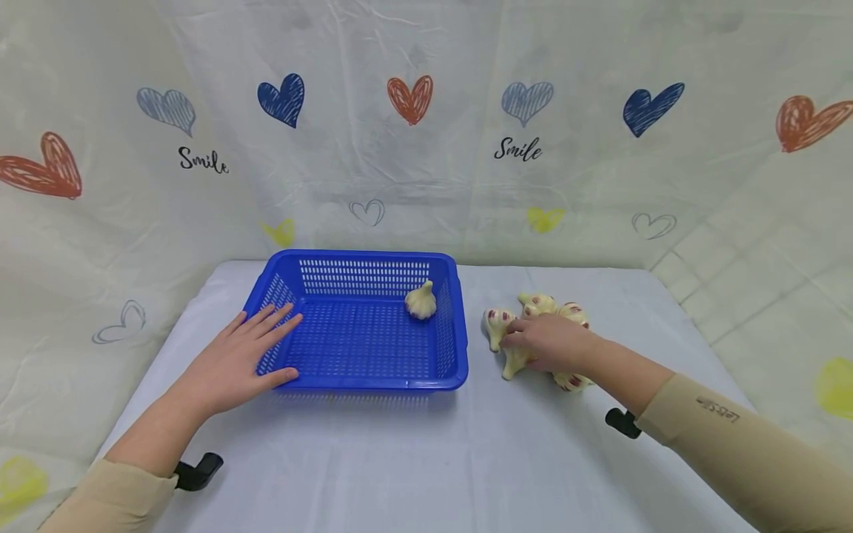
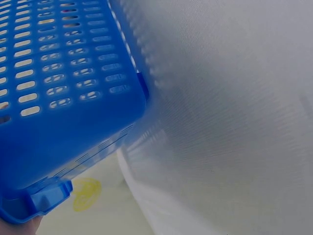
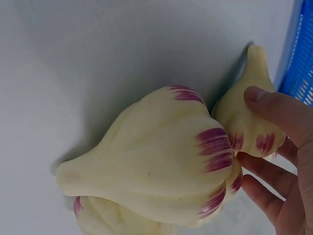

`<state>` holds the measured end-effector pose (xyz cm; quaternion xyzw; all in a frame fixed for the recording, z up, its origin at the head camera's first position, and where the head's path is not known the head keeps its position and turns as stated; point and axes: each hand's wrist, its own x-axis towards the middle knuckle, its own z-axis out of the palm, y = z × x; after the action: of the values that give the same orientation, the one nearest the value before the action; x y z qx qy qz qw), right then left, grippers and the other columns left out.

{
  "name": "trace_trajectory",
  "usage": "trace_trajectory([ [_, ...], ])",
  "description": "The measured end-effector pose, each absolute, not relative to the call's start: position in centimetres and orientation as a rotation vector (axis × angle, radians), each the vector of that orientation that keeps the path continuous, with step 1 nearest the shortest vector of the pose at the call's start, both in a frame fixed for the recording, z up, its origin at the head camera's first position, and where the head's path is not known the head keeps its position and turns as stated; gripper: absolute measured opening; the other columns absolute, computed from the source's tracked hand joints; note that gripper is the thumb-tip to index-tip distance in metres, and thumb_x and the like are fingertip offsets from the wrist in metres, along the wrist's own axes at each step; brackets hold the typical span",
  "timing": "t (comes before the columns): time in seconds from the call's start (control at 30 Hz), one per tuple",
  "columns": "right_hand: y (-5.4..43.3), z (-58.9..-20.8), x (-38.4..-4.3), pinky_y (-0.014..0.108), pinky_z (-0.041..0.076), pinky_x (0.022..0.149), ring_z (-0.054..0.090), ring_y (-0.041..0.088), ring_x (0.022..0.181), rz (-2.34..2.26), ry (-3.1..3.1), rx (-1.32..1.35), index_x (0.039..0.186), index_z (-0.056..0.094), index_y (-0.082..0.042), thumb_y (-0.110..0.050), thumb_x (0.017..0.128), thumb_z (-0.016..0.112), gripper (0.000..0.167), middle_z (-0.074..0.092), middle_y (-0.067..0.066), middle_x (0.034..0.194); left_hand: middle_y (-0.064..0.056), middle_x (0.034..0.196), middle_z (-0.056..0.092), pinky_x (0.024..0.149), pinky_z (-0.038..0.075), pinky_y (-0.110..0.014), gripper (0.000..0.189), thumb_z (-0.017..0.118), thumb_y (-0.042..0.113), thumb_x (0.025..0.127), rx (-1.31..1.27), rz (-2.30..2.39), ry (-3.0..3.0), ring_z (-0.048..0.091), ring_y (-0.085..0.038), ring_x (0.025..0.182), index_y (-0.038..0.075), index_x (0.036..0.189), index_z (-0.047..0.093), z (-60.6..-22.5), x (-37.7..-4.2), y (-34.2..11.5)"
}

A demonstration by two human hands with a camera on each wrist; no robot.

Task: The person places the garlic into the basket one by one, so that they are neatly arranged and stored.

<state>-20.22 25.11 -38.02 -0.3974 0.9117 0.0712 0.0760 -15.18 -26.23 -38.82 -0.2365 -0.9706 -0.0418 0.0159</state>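
at three o'clock from the basket (image 1: 369, 384), right fingers (image 3: 266, 172) pinch a garlic bulb (image 3: 242, 119), left fingers (image 1: 284, 331) splayed: a grasping step, likely needing a clean lift.

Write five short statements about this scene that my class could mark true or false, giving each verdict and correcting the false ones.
1. A garlic bulb lies inside the blue plastic basket. True.
2. All the garlic bulbs are in the basket. False: several garlic bulbs are outside, to its right, on the white tablecloth.
3. The left hand touches the basket. True.
4. Every heart on the backdrop is red. False: some are blue hearts and some yellow hearts.
5. The right hand grips a bulb outside the basket. True.
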Motion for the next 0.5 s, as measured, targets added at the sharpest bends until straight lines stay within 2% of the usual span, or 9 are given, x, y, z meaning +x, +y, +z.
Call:
trace_trajectory([
  [0.17, 25.15, -37.98, -20.08, 0.042, 0.057, 0.086, 0.064, 0.024, 0.100, 0.169, 2.730, -1.178, 0.121, 0.071, -0.019, -0.022, 0.078, 0.087, 0.046, 0.065, 0.004, 0.115, -0.006, 0.165, 0.019, 0.120, 0.009, -0.058, 0.088, 0.048, 0.072, 0.091, -0.744, -0.137, -3.015, 0.015, -0.035, 0.150, 0.024, 0.159, 0.023, -38.81, -15.17, -26.23],
  [0.37, 25.15, -37.65, -19.58, 0.042, 0.055, 0.091, 0.062, 0.024, 0.112, 0.007, 2.765, -1.113, 0.127, 0.068, -0.021, -0.025, 0.081, 0.084, 0.049, 0.064, 0.003, 0.126, -0.005, 0.165, 0.020, 0.120, 0.011, -0.058, 0.088, 0.048, 0.072, 0.090, -0.744, -0.125, -3.009, 0.016, -0.036, 0.150, 0.024, 0.159, 0.024, -38.84, -15.17, -26.21],
  [0.5, 24.91, -37.64, -19.27, 0.042, 0.054, 0.092, 0.060, 0.024, 0.117, -0.122, 2.774, -1.105, 0.127, 0.068, -0.020, -0.027, 0.082, 0.083, 0.048, 0.064, 0.004, 0.127, -0.005, 0.165, 0.020, 0.120, 0.010, -0.057, 0.088, 0.048, 0.072, 0.090, -0.740, -0.134, -3.015, 0.016, -0.035, 0.150, 0.024, 0.159, 0.023, -38.86, -15.14, -26.27],
])
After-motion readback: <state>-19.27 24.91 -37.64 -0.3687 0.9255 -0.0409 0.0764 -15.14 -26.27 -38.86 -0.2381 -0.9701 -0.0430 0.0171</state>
